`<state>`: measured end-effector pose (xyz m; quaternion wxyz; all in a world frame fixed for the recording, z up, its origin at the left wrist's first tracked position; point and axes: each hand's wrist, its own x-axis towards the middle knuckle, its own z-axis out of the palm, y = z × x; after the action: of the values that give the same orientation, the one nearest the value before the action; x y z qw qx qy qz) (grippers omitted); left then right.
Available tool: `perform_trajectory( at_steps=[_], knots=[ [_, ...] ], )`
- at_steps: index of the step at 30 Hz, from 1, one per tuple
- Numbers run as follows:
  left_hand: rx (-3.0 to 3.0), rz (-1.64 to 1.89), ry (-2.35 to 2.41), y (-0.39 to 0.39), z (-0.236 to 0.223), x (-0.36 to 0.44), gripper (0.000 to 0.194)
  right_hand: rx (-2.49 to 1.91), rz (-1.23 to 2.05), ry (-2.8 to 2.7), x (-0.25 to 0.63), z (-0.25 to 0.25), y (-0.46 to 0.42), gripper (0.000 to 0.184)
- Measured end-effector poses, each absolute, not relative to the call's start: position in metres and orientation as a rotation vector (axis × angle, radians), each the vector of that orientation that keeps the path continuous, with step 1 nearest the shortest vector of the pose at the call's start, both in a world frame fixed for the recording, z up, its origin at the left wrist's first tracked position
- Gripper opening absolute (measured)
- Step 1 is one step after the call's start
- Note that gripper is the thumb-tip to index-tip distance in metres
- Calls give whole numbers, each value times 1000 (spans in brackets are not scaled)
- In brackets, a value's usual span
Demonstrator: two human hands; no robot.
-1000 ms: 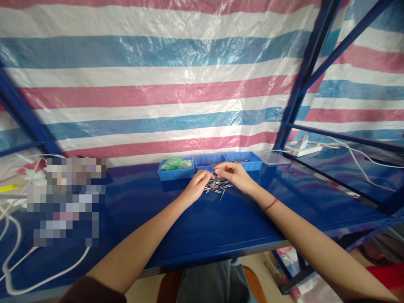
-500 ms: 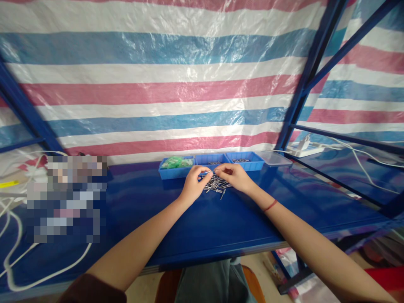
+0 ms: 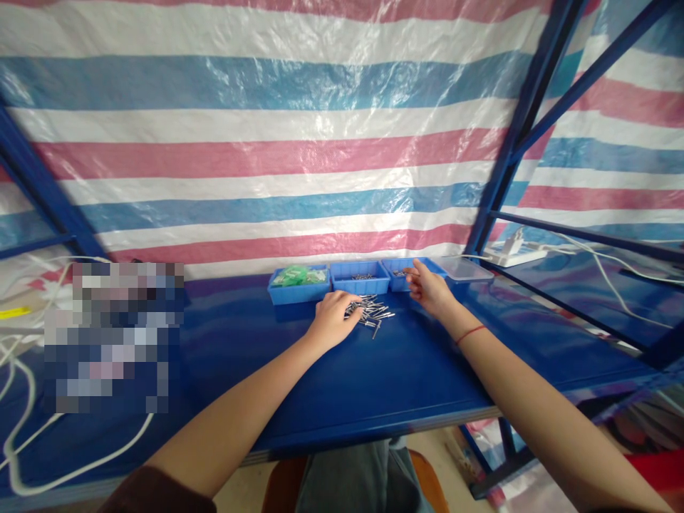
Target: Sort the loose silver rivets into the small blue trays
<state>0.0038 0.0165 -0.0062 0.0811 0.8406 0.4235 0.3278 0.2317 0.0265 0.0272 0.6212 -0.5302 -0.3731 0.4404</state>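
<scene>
Head view, the only one: half a second ago both hands met above the heap, with a slim metallic piece between their fingertips; now they stand apart, so the joint two-handed hold is ended and each hand occupies its own station. The left hand (image 3: 335, 317) is lowered, palm down, at the left edge of a loose heap of slim silver metal pins (image 3: 377, 313), its fingers curved over the nearest of them. The right hand (image 3: 427, 288) has shifted right and away from the heap, to the front right part of the right-hand blue plastic open bin (image 3: 396, 284), thumb raised and fingers loosely bent. The heap itself lies on the glossy dark-blue tabletop (image 3: 320, 399), in front of the middle blue plastic bin (image 3: 360, 286), which contains small metal parts; the left-hand blue plastic bin (image 3: 299, 293) contains crumpled green film (image 3: 296, 275). Grip, left: contact with the pins appears likely, but whether one is pinched cannot be told, the fingertips being hidden by the hand. Grip, right: no piece can be made out, and whether the fingers are released or retain something small cannot be told. The right hand also masks much of the right-hand bin's contents. Individual pins overlap too closely to count. At the far left, a pixelated patch (image 3: 115, 335) conceals whatever is there.
</scene>
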Motion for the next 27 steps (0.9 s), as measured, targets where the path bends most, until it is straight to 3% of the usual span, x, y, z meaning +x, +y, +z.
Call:
perform_trajectory(
  at_steps=[5, 8, 21, 27],
  knots=[
    [2628, 805, 1295, 11, -7, 3, 30, -1295, 703, -1921, 227, 33, 17, 20],
    [2656, 731, 1278, 11, -8, 2, 33, -1342, 571, -2229, 224, 30, 14, 23],
    [2662, 636, 1237, 7, -5, 1, 49, -1313, 361, -2371, 214, 22, 16, 14],
    [2599, 922, 1183, 12, -7, 2, 43, -1217, 330, -2202, 210, 25, 14, 19]
  ],
)
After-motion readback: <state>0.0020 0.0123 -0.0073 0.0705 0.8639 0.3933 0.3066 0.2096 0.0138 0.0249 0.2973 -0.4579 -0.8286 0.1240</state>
